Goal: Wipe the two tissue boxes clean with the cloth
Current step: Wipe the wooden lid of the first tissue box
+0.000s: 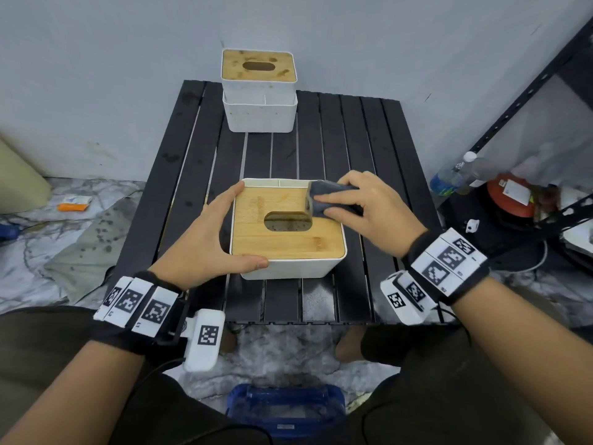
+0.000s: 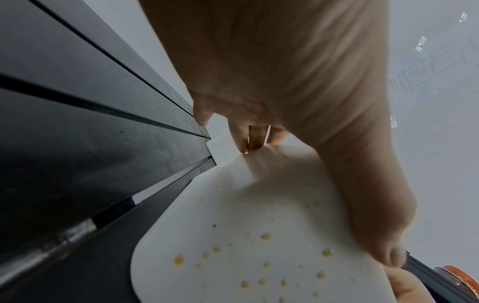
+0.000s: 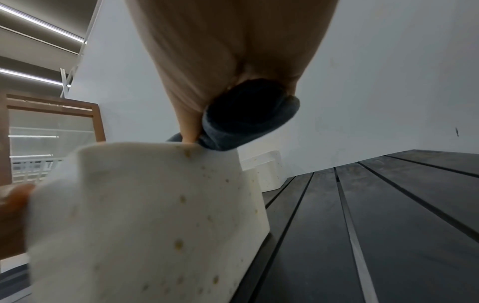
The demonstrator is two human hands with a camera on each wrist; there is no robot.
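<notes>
A white tissue box with a bamboo lid (image 1: 285,239) stands near the front of the black slatted table (image 1: 362,149). My left hand (image 1: 205,242) grips its left side, thumb along the front edge and fingers at the far corner. My right hand (image 1: 362,203) holds a folded dark grey cloth (image 1: 324,197) pressed on the lid's far right part. Yellowish spots dot the box's white wall (image 2: 259,246) (image 3: 145,215); the cloth (image 3: 246,121) shows bunched under my right fingers. A second tissue box (image 1: 258,91), its lid stained, stands at the table's far edge.
A wall runs behind the table. At the right, a black metal shelf (image 1: 526,88) stands over a water bottle (image 1: 455,175) and clutter on the floor. A blue container (image 1: 285,409) sits between my knees. Small packets (image 1: 73,203) lie on the marble floor at left.
</notes>
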